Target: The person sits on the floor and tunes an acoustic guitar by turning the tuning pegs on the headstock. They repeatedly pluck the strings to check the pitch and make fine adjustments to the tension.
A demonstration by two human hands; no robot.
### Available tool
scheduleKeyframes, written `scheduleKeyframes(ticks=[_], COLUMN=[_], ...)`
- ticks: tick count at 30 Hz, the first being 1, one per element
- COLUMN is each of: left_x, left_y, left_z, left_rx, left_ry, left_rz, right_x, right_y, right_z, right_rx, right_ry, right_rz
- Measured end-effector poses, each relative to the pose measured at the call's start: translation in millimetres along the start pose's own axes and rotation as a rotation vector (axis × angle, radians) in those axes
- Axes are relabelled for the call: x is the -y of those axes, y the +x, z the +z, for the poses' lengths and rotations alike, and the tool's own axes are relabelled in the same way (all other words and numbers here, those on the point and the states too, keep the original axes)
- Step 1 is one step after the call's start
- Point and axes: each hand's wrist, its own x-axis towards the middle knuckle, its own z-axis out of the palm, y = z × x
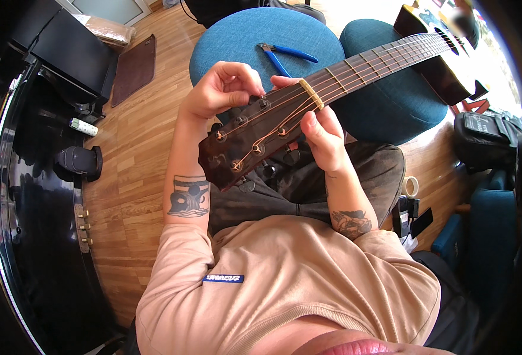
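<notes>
An acoustic guitar lies slanted in front of me, its dark headstock (237,133) toward me and its neck (379,62) running up to the right. My left hand (228,89) is closed, thumb and fingers pinched at a tuning peg on the headstock's far edge; the fingers partly hide the peg. My right hand (326,136) wraps the neck from below, with its thumb beside the pale nut (312,94) and fingertips showing on the far side. Several strings run from the nut to the posts. Blue-handled cutters (287,54) lie on a round blue stool (225,38) behind the headstock.
A second blue stool (385,121) sits under the neck, near the guitar body (435,65). A black upright piano (42,219) stands at the left. A black bag (486,133), a roll of tape (410,187) and a teal chair (486,231) are at the right.
</notes>
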Motion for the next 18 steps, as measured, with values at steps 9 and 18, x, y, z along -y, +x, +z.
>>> scheduleKeyframes(ticks=[9,18], left_x=[-19.2,-21.2], left_y=[6.8,2.3], left_z=[19.2,1.3], left_rx=[-0.095,0.028], left_ry=[-0.007,-0.058], left_rz=[-0.309,-0.308], right_x=[-6.1,-4.1], right_y=[2.0,2.1], right_z=[-1.4,-2.3], right_rx=[-0.024,-0.003], right_ry=[-0.047,-0.057], right_rz=[-0.044,-0.05])
